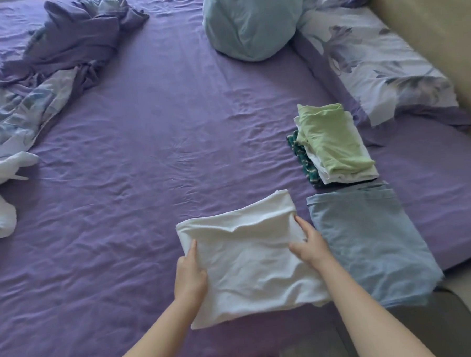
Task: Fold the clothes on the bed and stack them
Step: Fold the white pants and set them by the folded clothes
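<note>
Folded white cloth point(249, 259) lay on purple bed sheet point(146, 155), near front edge. Left hand point(190, 276) gripped cloth's left edge, thumb on top, fingers tucked under. Right hand point(310, 245) held right edge, fingers curled around it. Folded blue cloth point(368, 242) lay flat just beside, to right. Behind it, stack point(333, 146): green garment on top, white beneath, teal patterned at bottom. Unfolded white clothes point(0, 196) at far left. Crumpled duvet point(46, 73) back left; pale blue pillow point(250, 22) at back.
</note>
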`<state>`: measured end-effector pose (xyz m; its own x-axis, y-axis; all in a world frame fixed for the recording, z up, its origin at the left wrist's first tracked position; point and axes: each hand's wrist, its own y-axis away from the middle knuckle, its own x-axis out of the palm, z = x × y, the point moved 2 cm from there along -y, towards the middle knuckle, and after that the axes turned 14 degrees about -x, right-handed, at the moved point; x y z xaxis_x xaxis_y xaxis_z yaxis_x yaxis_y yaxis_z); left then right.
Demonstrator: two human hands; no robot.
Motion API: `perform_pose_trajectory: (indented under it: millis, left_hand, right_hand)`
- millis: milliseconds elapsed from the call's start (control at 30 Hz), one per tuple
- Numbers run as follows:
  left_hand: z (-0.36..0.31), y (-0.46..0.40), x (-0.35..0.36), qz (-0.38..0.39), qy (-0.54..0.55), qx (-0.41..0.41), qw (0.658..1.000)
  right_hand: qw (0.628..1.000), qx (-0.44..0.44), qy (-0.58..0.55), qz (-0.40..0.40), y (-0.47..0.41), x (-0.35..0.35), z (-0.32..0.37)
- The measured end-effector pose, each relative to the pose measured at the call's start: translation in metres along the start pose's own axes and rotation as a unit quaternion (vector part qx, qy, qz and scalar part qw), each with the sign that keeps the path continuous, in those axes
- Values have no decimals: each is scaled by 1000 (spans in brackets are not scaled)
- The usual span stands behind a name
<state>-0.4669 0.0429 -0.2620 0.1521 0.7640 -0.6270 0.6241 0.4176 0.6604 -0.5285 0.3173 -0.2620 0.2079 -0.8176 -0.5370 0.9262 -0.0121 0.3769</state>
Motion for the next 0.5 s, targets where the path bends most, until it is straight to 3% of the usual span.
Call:
perform_pose_trajectory:
  millis: [267, 500]
  left_hand:
    - [-83, 71, 12, -5, -10, 79, 997]
    - [-184, 143, 43, 24, 112, 155, 981]
  right_hand:
    - [998, -31, 26, -48, 31, -115, 16]
    - [994, -40, -71, -74, 47, -235, -15]
